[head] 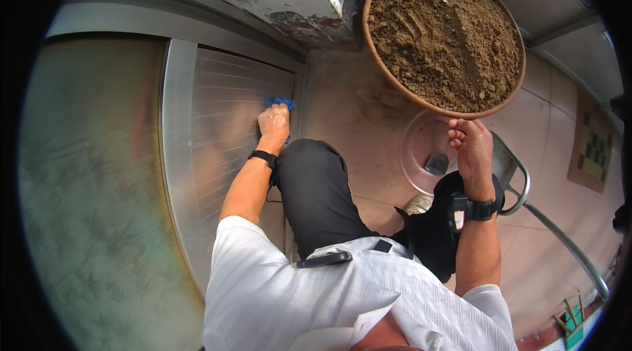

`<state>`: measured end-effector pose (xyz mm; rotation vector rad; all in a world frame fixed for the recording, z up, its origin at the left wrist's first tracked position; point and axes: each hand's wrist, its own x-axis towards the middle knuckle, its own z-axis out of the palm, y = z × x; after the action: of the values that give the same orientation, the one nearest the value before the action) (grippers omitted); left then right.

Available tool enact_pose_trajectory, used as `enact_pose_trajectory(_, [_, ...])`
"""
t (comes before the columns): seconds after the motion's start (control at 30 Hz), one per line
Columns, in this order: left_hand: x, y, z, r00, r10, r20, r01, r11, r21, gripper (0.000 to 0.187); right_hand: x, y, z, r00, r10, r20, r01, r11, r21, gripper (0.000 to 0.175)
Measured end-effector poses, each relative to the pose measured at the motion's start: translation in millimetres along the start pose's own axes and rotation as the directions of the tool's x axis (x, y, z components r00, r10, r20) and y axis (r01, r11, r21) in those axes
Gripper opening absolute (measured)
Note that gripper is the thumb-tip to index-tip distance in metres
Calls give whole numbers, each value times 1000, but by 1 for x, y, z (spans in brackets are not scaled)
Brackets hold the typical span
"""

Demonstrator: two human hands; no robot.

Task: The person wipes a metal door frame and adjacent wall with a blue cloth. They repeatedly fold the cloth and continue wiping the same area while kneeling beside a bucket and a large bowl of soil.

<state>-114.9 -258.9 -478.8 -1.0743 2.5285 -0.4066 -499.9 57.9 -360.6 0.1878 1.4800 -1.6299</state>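
Observation:
My left hand (274, 121) presses a bunched blue cloth (283, 102) against the ribbed metal panel (227, 104) of a door, near the panel's right edge. Curled fingers show on my right hand (471, 141), which is just below the rim of a large round pot of soil (444, 40). Under it, a scraper with a flat grey blade (437, 164) appears over a pink plastic basin (409, 153). The scraper's narrow shank points up towards my right fingers; whether they grip it or the pot's rim, I cannot tell.
A wall corner with peeling paint (316, 20) juts out beside the pot. Right of my knee is a bent metal tube frame (558, 232). A patterned mat (592, 143) lies on the tiled floor (335, 89). Frosted glass (94, 168) fills the left side.

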Motion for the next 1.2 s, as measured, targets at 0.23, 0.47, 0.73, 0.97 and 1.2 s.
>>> enact_pose_trajectory(0.23, [-1,20,45,997,43,71,-36,995,-92,11,-3,-1,2,1000,-5,2,5,1000,-6,14])
enact_pose_trajectory(0.47, [-11,32,64,993,58,107,-41,986,-160,17,-2,-1,3,1000,-1,-6,1,1000,-24,12])
enact_pose_trajectory(0.73, [-12,4,7,997,54,58,-48,995,-92,19,-4,0,9,999,-25,-36,24,999,-35,14])
enact_pose_trajectory(0.97, [-28,-31,-100,971,-121,-204,104,991,-89,20,-7,-4,6,1000,5,6,-5,1000,25,15])
enact_pose_trajectory(1.2, [-61,-44,-164,920,-195,-341,179,981,-79,18,-7,-6,4,999,12,36,-13,1000,29,16])
